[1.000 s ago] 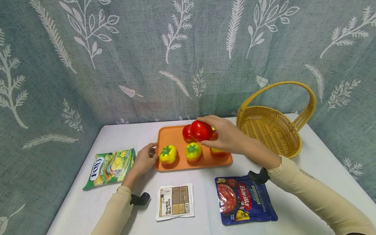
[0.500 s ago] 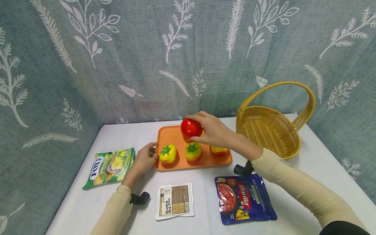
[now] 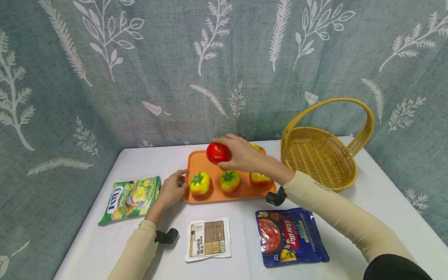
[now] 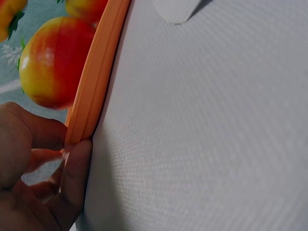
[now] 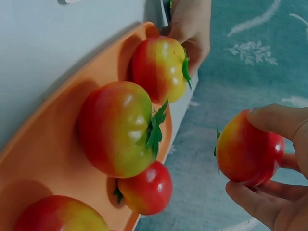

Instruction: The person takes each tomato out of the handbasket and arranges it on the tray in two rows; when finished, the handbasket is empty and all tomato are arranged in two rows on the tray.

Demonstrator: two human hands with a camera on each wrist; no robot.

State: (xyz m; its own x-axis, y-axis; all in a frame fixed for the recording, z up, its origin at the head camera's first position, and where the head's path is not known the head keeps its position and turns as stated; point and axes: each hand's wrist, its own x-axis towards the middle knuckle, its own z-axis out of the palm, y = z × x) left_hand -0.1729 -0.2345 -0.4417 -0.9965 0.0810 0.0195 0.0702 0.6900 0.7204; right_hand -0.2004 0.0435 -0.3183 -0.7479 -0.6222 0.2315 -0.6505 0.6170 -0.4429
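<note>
My right hand (image 3: 241, 154) grips a shiny red tomato (image 3: 218, 153) between thumb and fingers, above the back-left part of an orange tray (image 3: 197, 159). In the right wrist view the held tomato (image 5: 250, 148) has a green stem turned away from the palm and is apart from the others. My left hand (image 3: 172, 189) pinches the tray's left end; in the left wrist view the tray rim (image 4: 94, 79) lies between thumb and finger. Red-yellow tomatoes (image 3: 230, 181) sit in the tray. The right hand partly covers those at the back; a smaller red one (image 5: 150, 187) shows in the right wrist view.
A wicker basket (image 3: 313, 155) with a tall handle stands right of the tray. A green Fox's candy bag (image 3: 131, 199) lies to the left. In front are a white-brown packet (image 3: 209, 239) and a blue Barilla pouch (image 3: 290, 237). A patterned curtain (image 3: 224, 97) hangs behind.
My right hand has moved left over the tray with the red tomato, from above its middle to its back-left part. The left hand stays on the tray's edge.
</note>
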